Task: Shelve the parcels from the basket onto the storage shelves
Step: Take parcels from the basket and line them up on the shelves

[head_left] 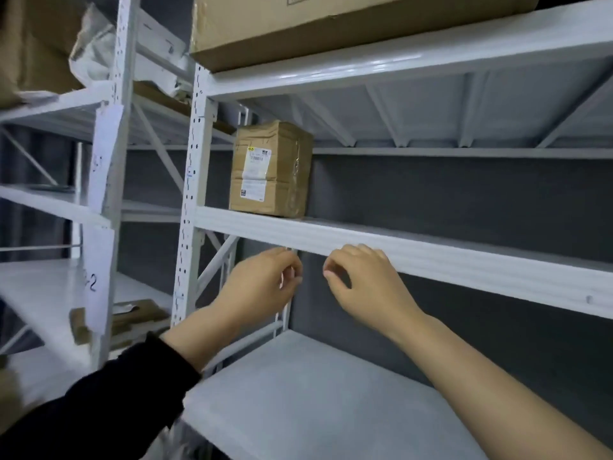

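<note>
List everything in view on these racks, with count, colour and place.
Small parcel: one, brown, middle shelf, left end.
Large carton: one, brown, top shelf.
Flat parcels: a few, brown, left rack, lower shelf.
Wrapped bundle: one, whitish, left rack, top.
Paper tags: two, white, left rack's post.
Racks: two, white, against grey wall.
Left hand: one, empty, under middle shelf's edge.
Right hand: one, empty, beside left hand.
</note>
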